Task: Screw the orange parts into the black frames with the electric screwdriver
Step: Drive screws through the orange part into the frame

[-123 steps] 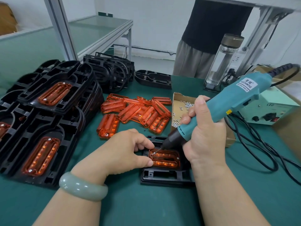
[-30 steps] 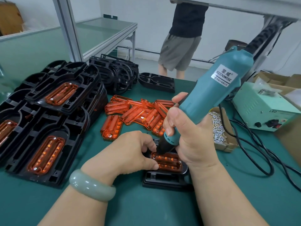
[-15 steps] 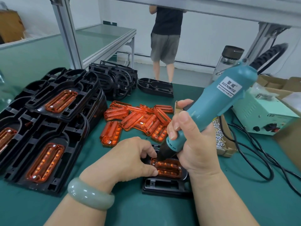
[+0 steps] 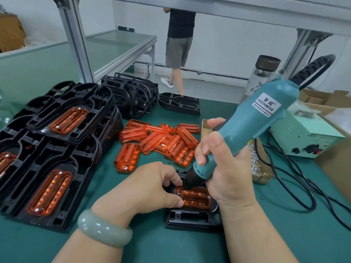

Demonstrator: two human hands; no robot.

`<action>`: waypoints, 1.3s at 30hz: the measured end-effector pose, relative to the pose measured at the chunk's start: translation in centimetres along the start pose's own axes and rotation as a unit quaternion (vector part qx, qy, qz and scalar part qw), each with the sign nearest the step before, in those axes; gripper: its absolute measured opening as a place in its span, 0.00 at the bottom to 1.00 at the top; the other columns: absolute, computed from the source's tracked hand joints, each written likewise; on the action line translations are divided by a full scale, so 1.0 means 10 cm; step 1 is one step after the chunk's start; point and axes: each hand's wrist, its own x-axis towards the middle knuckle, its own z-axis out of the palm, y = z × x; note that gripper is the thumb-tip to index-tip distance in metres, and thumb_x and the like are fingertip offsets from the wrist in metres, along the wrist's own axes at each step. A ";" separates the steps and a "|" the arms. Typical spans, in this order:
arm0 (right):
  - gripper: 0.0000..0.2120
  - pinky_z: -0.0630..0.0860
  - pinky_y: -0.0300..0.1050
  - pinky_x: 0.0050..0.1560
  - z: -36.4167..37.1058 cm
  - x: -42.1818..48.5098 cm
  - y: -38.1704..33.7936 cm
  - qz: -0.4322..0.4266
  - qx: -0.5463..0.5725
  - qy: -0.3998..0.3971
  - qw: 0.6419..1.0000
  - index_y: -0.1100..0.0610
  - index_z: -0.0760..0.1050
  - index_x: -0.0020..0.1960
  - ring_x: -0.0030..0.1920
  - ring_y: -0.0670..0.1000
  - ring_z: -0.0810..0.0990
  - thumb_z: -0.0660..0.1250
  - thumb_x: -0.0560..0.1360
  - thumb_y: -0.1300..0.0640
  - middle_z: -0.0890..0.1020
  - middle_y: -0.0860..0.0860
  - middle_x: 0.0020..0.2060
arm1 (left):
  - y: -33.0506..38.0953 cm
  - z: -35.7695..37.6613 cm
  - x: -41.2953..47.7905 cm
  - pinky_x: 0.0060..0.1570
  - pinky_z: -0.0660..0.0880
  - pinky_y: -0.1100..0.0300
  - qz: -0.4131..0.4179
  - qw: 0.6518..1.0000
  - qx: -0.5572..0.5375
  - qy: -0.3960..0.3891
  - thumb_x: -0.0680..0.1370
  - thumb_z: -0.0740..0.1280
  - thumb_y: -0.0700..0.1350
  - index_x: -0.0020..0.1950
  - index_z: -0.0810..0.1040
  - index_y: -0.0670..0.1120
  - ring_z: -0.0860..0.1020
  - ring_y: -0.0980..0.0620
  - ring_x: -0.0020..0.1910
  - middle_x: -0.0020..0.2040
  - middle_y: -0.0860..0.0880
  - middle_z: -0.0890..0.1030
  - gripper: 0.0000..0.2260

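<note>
A black frame [image 4: 191, 219] lies on the green table in front of me with an orange part [image 4: 195, 197] seated in it. My left hand [image 4: 144, 188] holds the frame's left side, thumb pressed on the orange part's left end. My right hand [image 4: 226, 171] grips the teal electric screwdriver [image 4: 247, 126], tilted, with its black tip down on the orange part's upper left corner. A heap of loose orange parts [image 4: 161, 141] lies behind the frame.
Finished black frames with orange parts [image 4: 57, 168] are stacked at the left, bare black frames [image 4: 133, 93] behind them. A cardboard box of screws [image 4: 256, 162], a pale green power unit [image 4: 307, 137], black cables [image 4: 296, 183] and a glass bottle [image 4: 264, 76] stand at the right. A person [image 4: 178, 44] stands beyond the table.
The screwdriver's tip stays on the orange part's upper left corner. My view has shifted slightly, and the person behind the table has stepped further away. Both hands keep their holds.
</note>
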 end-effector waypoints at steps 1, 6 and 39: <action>0.10 0.71 0.38 0.31 0.00 0.00 0.00 0.000 0.000 -0.001 1.000 0.55 0.74 0.52 0.26 0.47 0.72 0.68 0.71 0.55 0.73 0.47 0.28 | 0.00 0.00 0.00 0.44 0.71 0.63 0.000 1.000 0.001 -0.001 0.62 0.77 0.58 0.37 0.72 0.66 0.73 0.61 0.41 0.43 0.58 0.74 0.14; 0.09 0.70 0.39 0.31 0.01 -0.01 0.00 -0.006 -0.011 -0.002 1.000 0.53 0.76 0.51 0.25 0.47 0.71 0.68 0.71 0.54 0.73 0.47 0.28 | 0.00 0.00 0.00 0.44 0.72 0.63 -0.001 1.000 0.001 0.000 0.63 0.77 0.58 0.36 0.72 0.65 0.73 0.61 0.41 0.42 0.59 0.74 0.14; 0.08 0.71 0.36 0.33 -0.42 0.12 -0.25 -0.007 0.175 0.148 0.973 0.53 0.71 0.49 0.25 0.41 0.69 0.60 0.74 0.49 0.71 0.43 0.27 | 0.20 0.12 -0.07 0.61 0.59 0.77 0.112 0.992 -0.056 0.010 0.57 0.72 0.67 0.64 0.65 0.68 0.60 0.73 0.64 0.60 0.76 0.60 0.37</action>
